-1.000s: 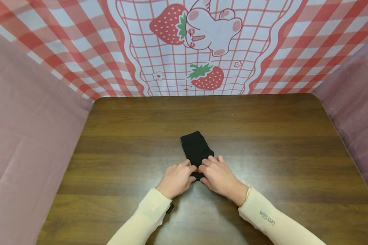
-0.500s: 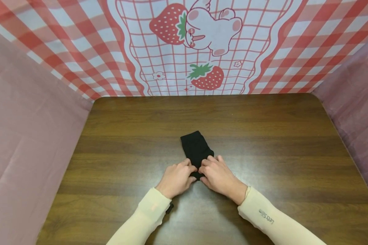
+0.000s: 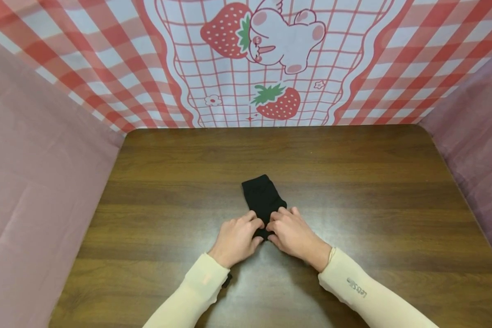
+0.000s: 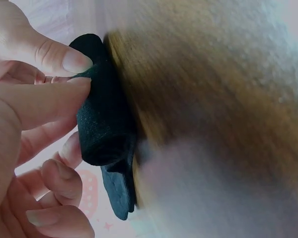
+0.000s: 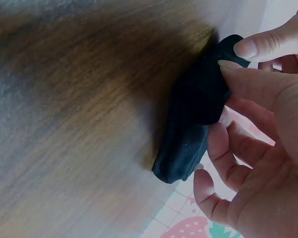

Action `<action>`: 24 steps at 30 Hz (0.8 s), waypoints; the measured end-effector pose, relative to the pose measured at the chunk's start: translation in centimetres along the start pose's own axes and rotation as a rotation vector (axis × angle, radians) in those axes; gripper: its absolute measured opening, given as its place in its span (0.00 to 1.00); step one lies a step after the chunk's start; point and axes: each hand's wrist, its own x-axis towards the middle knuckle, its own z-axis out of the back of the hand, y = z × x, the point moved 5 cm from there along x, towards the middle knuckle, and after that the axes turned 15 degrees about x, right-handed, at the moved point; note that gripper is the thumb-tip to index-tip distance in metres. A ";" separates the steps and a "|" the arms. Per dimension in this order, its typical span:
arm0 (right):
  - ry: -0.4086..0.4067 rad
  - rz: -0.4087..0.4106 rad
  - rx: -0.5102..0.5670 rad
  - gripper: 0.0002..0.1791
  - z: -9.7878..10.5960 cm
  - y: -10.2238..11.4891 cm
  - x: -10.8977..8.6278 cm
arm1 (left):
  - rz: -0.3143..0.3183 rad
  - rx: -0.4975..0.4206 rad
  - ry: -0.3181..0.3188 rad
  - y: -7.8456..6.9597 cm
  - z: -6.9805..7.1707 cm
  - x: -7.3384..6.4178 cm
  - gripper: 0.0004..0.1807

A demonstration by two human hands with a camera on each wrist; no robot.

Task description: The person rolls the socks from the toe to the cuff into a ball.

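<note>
A black sock (image 3: 260,195) lies on the table, its flat cuff end pointing away and its heel bulging to the right. The near end is wound into a thick roll, seen end-on in the left wrist view (image 4: 107,119). From the left side my left hand (image 3: 234,238) holds the roll between thumb and curled fingers. My right hand (image 3: 294,236) grips it from the other side. The two thumbs nearly meet at the near edge, and the fingers cover part of the sock. In the right wrist view, the rolled sock (image 5: 201,96) stands thicker than the part beyond it.
The brown wooden table (image 3: 168,182) extends around the hands. A red-and-white checked cloth (image 3: 119,59) with strawberries hangs along the far edge. Pink cloth (image 3: 37,191) covers the left side, with more on the right. A small black object (image 3: 227,280) shows under the left cuff.
Both hands keep their hold on the sock's near end with barely any movement. The whole view shifts very slightly.
</note>
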 end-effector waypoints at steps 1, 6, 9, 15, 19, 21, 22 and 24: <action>0.001 -0.002 0.001 0.05 0.0 0.0 0.0 | -0.001 -0.002 -0.003 0.0 0.0 0.0 0.12; 0.005 -0.007 0.001 0.04 0.1 -0.1 0.1 | -0.004 0.008 -0.014 0.0 0.2 0.1 0.11; 0.006 -0.006 -0.004 0.04 0.1 0.0 0.1 | -0.012 0.033 -0.015 -0.1 0.2 0.0 0.11; 0.016 -0.012 -0.010 0.04 0.1 0.0 0.0 | -0.032 0.093 -0.022 -0.4 0.1 -0.1 0.12; 0.016 -0.015 -0.008 0.04 0.1 0.0 0.0 | -0.036 0.108 -0.015 -0.5 -0.1 0.0 0.11; 0.015 -0.015 -0.009 0.04 0.1 0.1 0.0 | -0.034 0.108 -0.013 -0.5 -0.1 0.0 0.10; 0.014 -0.016 -0.009 0.04 0.1 0.1 0.0 | -0.034 0.107 -0.011 -0.5 -0.1 0.1 0.10; 0.012 -0.019 -0.010 0.05 0.2 0.0 0.0 | -0.032 0.103 -0.012 -0.5 0.0 0.1 0.09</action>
